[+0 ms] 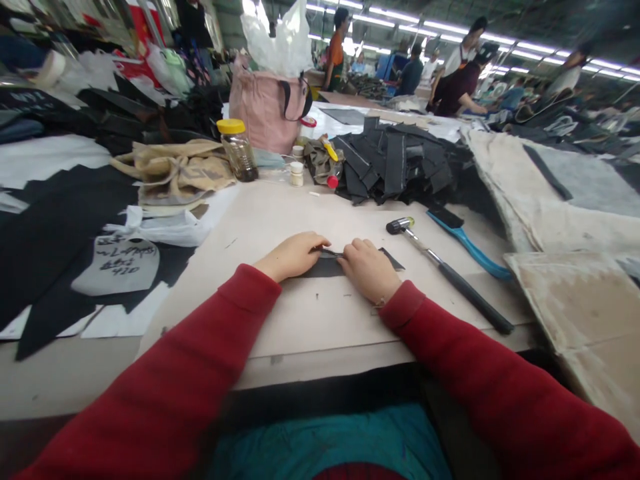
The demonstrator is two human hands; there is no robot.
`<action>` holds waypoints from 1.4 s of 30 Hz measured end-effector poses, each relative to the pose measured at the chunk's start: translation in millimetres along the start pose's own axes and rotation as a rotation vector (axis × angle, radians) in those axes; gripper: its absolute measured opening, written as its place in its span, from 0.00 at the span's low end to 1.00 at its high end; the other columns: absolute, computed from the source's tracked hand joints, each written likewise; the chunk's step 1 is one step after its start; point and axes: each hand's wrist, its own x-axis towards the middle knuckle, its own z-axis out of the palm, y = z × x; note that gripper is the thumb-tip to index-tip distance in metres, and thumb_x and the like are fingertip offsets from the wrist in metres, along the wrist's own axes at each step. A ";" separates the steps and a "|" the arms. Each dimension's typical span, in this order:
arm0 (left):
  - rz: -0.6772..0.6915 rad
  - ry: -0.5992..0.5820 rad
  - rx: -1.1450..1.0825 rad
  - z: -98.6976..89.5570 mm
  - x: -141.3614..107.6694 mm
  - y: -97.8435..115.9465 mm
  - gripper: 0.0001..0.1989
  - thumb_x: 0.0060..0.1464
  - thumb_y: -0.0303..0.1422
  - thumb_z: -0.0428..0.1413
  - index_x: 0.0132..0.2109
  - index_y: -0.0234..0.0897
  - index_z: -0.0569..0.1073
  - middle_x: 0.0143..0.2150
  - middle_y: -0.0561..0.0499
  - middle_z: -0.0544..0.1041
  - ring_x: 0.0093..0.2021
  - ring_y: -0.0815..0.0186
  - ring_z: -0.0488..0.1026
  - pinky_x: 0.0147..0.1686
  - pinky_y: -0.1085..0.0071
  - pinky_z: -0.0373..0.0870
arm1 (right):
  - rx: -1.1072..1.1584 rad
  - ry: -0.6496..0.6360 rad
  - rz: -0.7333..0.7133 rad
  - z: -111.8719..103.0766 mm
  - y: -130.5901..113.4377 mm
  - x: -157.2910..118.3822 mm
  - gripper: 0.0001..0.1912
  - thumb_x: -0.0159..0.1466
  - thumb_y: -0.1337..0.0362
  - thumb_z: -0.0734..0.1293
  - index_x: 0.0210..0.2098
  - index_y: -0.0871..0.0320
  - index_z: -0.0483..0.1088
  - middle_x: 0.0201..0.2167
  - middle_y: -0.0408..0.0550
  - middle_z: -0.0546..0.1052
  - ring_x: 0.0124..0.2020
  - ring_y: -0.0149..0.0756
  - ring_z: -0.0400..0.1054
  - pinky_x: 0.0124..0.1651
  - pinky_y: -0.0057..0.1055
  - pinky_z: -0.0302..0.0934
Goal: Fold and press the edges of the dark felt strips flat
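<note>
A dark grey strip of material (320,268) lies flat across the pale work sheet in front of me. My left hand (299,255) is closed on its left part, thumb and fingers pinching the upper edge. On the right part, my right hand (367,267) pinches the same edge, which looks folded up between the two hands. The strip's right end sticks out past my right hand. Right of that hand lie a hammer (450,273) with a black grip and a blue-handled brush (470,243).
Behind my hands are a pile of dark strips (395,160), a yellow-lidded jar (237,150), small white bottles (297,175) and a pink bag (267,107). Dark cut pieces (65,227) cover the left side. Stiff beige sheets (580,293) border the right. Several people work farther back.
</note>
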 end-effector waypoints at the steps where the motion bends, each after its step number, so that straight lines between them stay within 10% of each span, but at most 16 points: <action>1: -0.030 0.003 -0.015 -2.5 -1.7 -1.8 0.16 0.52 0.25 0.47 0.47 0.34 0.70 0.44 0.48 0.72 0.45 0.66 0.68 0.48 0.71 0.62 | 0.018 0.007 0.000 1.0 0.6 0.2 0.12 0.64 0.62 0.56 0.36 0.62 0.68 0.35 0.53 0.69 0.40 0.41 0.60 0.41 0.33 0.55; 10: -0.037 0.004 -0.043 -2.7 -4.9 -3.3 0.13 0.46 0.23 0.48 0.38 0.35 0.73 0.37 0.50 0.73 0.39 0.67 0.69 0.42 0.71 0.65 | 0.325 -0.042 -0.098 4.5 2.3 13.2 0.16 0.58 0.76 0.56 0.43 0.61 0.68 0.38 0.49 0.68 0.41 0.34 0.60 0.46 0.28 0.53; 25: -0.072 -0.058 -0.027 -23.8 -28.7 -19.6 0.17 0.51 0.26 0.46 0.48 0.34 0.70 0.46 0.48 0.72 0.47 0.67 0.68 0.50 0.71 0.62 | 0.064 -0.004 -0.114 -1.2 -18.3 10.9 0.12 0.64 0.64 0.56 0.35 0.62 0.68 0.35 0.53 0.69 0.39 0.40 0.60 0.44 0.33 0.54; 35: -0.118 0.005 -0.060 -18.7 -36.9 -26.7 0.16 0.45 0.22 0.47 0.41 0.36 0.72 0.40 0.52 0.73 0.42 0.67 0.69 0.46 0.71 0.65 | 0.341 -0.091 -0.199 0.5 -21.2 28.7 0.20 0.57 0.78 0.56 0.47 0.62 0.66 0.41 0.51 0.69 0.43 0.34 0.61 0.48 0.28 0.52; 42: 0.039 -0.004 0.200 -19.6 -47.6 -17.9 0.14 0.52 0.24 0.45 0.41 0.38 0.72 0.41 0.49 0.71 0.42 0.65 0.66 0.45 0.68 0.63 | 0.089 -0.121 -0.338 -12.3 -37.5 21.9 0.14 0.61 0.75 0.54 0.39 0.64 0.69 0.36 0.54 0.69 0.39 0.39 0.60 0.43 0.32 0.56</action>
